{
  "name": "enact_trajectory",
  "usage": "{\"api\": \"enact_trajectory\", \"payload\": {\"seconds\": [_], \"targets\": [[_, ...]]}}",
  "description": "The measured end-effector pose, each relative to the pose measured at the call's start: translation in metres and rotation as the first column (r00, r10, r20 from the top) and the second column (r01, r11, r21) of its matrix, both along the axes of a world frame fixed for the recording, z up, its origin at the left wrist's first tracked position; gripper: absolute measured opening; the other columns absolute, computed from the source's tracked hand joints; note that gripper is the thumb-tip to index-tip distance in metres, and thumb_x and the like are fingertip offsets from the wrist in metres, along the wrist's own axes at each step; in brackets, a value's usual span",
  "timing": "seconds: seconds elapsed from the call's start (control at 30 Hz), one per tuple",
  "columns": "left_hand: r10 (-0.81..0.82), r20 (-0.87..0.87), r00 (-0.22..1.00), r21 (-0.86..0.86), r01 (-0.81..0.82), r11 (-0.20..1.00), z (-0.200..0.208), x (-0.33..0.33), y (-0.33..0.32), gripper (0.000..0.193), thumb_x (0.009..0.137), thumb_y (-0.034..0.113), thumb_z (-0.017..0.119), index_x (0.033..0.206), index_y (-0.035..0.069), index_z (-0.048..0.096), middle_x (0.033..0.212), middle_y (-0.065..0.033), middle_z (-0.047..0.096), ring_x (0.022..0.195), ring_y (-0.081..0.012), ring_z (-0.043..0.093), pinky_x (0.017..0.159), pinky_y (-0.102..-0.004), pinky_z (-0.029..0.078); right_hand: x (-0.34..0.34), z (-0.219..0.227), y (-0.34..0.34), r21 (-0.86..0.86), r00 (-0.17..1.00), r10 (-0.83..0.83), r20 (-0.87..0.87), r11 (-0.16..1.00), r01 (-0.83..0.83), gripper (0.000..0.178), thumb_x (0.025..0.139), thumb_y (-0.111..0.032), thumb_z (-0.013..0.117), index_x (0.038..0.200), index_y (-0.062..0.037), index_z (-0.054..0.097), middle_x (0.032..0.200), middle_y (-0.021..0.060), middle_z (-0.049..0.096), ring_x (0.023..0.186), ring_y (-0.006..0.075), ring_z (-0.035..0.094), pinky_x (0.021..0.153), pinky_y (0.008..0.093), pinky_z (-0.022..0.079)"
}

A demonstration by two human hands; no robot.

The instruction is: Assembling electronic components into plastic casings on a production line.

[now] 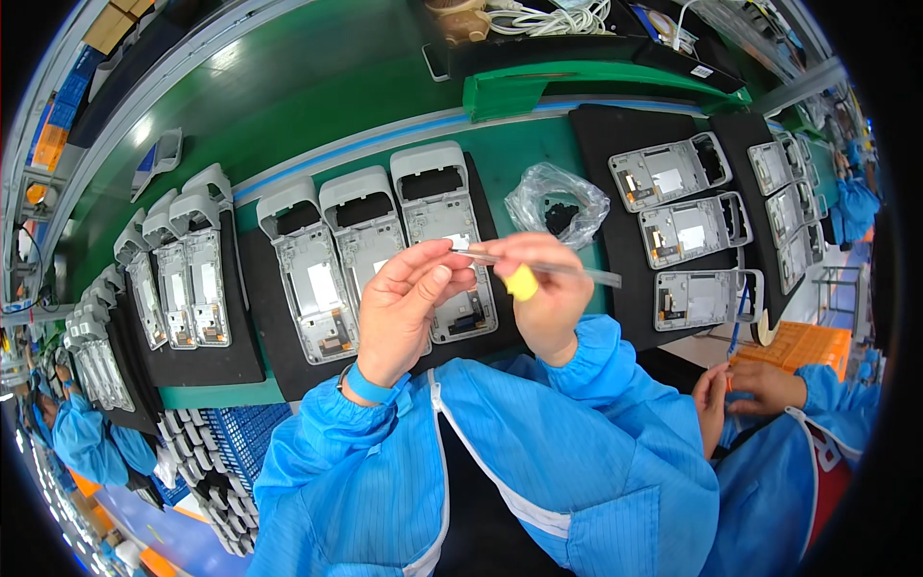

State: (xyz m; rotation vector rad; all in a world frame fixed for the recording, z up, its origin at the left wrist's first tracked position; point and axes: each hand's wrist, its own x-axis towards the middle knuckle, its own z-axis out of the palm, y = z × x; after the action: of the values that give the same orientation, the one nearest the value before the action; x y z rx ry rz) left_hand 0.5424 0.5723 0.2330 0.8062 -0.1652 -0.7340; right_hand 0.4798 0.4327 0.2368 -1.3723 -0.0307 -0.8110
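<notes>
My right hand (560, 313) grips a thin, straight, pale tool (604, 279), possibly tweezers, with a yellow finger cover (521, 283) on one finger. The tool's tip reaches the fingertips of my left hand (399, 308). There the thumb and forefinger are pinched together; whatever is between them is too small to make out. Both hands hover over a row of 3 grey device housings (433, 159), partly hiding two of them. These lie with their insides up on a black mat (258, 279). Beyond my right hand rests a clear plastic bag (524, 197) holding small dark parts (561, 217).
More grey housings (173, 279) lie on mats to the left, others (673, 168) to the right. A co-worker's hands (755, 385) are at lower right, near an orange crate (812, 327). A blue crate (245, 438) stands below the bench's left edge. Cables (553, 17) lie at the back.
</notes>
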Motion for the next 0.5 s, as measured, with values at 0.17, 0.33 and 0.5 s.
{"api": "enact_trajectory", "payload": {"seconds": [0.17,0.33,0.5], "targets": [[0.037,0.039,0.999,0.095,-0.041,0.995,0.004,0.002,-0.002,0.026,0.089,0.008,0.054,0.112,-0.003,0.053,0.100,-0.0142,0.062,0.091,-0.0213,0.062,0.084,-0.0336,0.051,0.006,0.008,-0.001,0.668,0.952,0.228,-0.203,0.743,-0.035,0.015,0.084,-0.002,0.058,0.098,0.0052,0.057,0.093,0.0152,0.061,0.084,0.0251,0.064,0.075,0.0330,0.055],[0.029,0.055,0.998,0.172,-0.038,0.984,0.005,0.004,-0.004,0.023,0.090,0.009,0.053,0.110,-0.003,0.054,0.096,-0.0145,0.063,0.086,-0.0200,0.063,0.082,-0.0336,0.052,0.005,0.008,-0.001,0.689,0.942,0.250,-0.224,0.724,-0.029,0.015,0.084,-0.002,0.058,0.098,0.0046,0.057,0.092,0.0155,0.062,0.084,0.0247,0.064,0.074,0.0326,0.055],[0.033,0.052,0.998,0.234,-0.044,0.971,0.006,0.006,-0.005,0.021,0.090,0.009,0.053,0.106,-0.003,0.056,0.092,-0.0140,0.064,0.082,-0.0196,0.064,0.078,-0.0324,0.054,0.005,0.007,0.001,0.663,0.942,0.236,-0.238,0.748,-0.019,0.015,0.084,-0.002,0.058,0.098,0.0046,0.058,0.090,0.0158,0.062,0.084,0.0242,0.064,0.074,0.0324,0.056]]}}
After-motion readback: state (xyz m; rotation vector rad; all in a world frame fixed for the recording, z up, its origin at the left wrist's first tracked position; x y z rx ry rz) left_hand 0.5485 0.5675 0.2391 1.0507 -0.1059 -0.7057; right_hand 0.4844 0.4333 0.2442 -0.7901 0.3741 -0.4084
